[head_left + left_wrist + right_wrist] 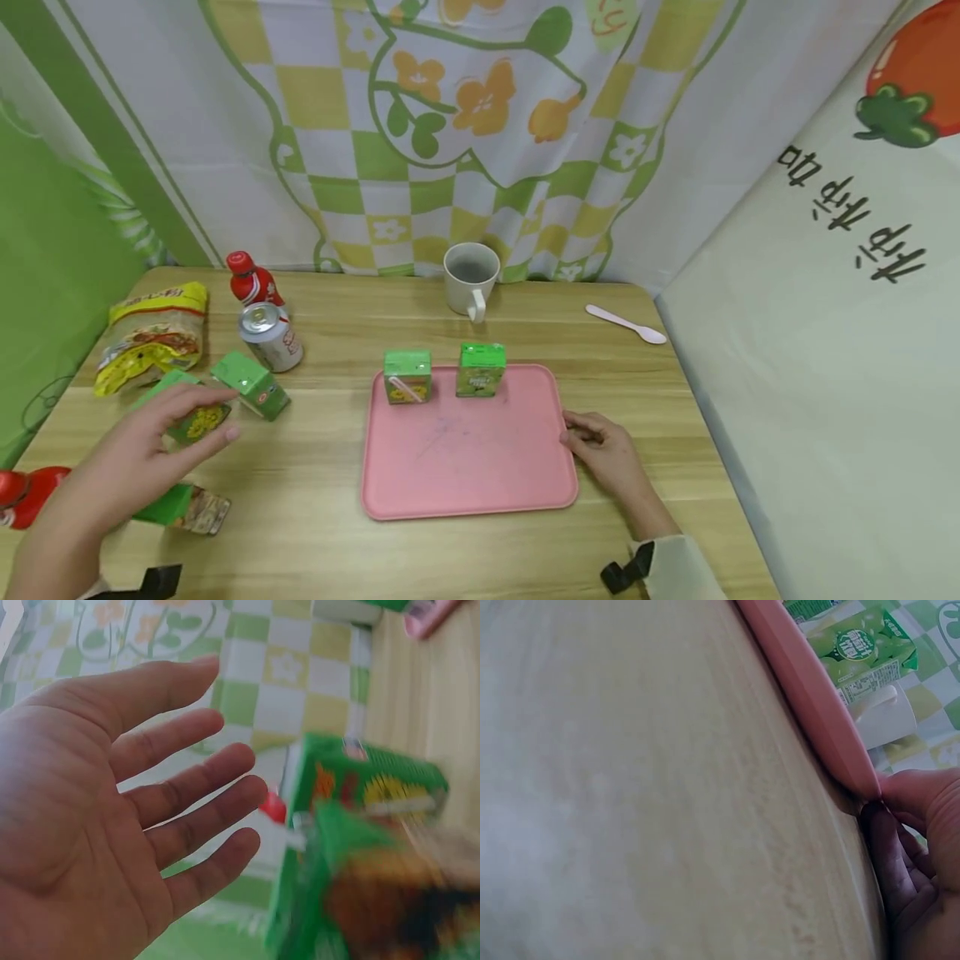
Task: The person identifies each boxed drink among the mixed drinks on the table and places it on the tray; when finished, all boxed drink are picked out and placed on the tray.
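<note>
My left hand [138, 454] hovers over the left side of the table among green drink cartons, holding nothing. In the left wrist view its fingers [202, 784] are spread and apart from the blurred cartons beside them. A carton with yellow flowers [202, 423] lies partly behind this hand, another carton [253, 387] just beyond it, and a brown-sided one [206, 510] below. At the right edge of the pink tray [465, 467], my right hand [611, 457] pinches the rim between thumb and fingers. Two green cartons, one with a straw [407, 379] and one with grapes [481, 371], stand at the tray's far side.
A grey-white mug [471, 279] stands behind the tray, and a pink spoon [626, 323] lies at the back right. Back left are a silver can [272, 337], a red bottle [253, 282] and a yellow food packet [153, 333]. Another red bottle [33, 493] lies front left.
</note>
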`<state>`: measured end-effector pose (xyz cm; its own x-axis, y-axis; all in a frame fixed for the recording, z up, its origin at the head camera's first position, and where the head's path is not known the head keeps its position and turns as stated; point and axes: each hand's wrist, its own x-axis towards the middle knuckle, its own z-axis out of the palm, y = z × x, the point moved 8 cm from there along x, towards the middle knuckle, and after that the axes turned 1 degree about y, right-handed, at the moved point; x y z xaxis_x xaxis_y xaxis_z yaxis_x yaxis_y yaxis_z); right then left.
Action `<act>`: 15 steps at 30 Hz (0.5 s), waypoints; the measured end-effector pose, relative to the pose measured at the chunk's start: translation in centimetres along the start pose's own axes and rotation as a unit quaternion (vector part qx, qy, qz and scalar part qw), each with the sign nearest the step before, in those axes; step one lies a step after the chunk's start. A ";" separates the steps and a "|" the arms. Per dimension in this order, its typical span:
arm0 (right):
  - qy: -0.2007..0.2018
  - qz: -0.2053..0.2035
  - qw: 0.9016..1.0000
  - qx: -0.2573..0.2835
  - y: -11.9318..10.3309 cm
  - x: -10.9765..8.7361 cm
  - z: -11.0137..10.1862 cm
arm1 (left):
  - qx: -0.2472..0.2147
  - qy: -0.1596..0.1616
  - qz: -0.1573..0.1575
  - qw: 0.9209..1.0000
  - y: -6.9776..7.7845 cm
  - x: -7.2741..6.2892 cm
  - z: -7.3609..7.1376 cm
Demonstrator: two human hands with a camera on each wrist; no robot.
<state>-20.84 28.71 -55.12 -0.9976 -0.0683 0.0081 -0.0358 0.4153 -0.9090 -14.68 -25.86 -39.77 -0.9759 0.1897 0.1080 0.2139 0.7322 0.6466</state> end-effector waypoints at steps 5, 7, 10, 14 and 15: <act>0.000 0.022 0.999 -0.025 -0.1 0.1 0.2 | 0.023 -0.006 -0.047 0.999 -2.6 -3.2 -0.6; 0.003 0.033 0.999 -0.038 -0.2 0.1 0.2 | 0.025 -0.003 -0.055 0.998 -3.3 -3.9 -0.6; 0.007 0.042 0.997 -0.063 -0.7 0.0 0.2 | 0.025 -0.001 -0.059 0.998 -4.3 -4.8 -0.5; 0.006 0.050 0.995 -0.087 -1.2 0.0 0.3 | 0.023 0.004 -0.046 0.999 -5.5 -5.9 -0.2; 0.003 0.050 0.995 -0.091 -1.3 0.0 0.4 | 0.021 0.005 -0.041 0.999 -5.7 -6.2 -0.2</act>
<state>-20.77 27.84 -54.14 -0.9970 -0.0125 -0.0761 0.0550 0.5770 -0.8149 -9.91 -31.37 -43.98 -0.9906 0.1206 0.0639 0.1340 0.7715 0.6219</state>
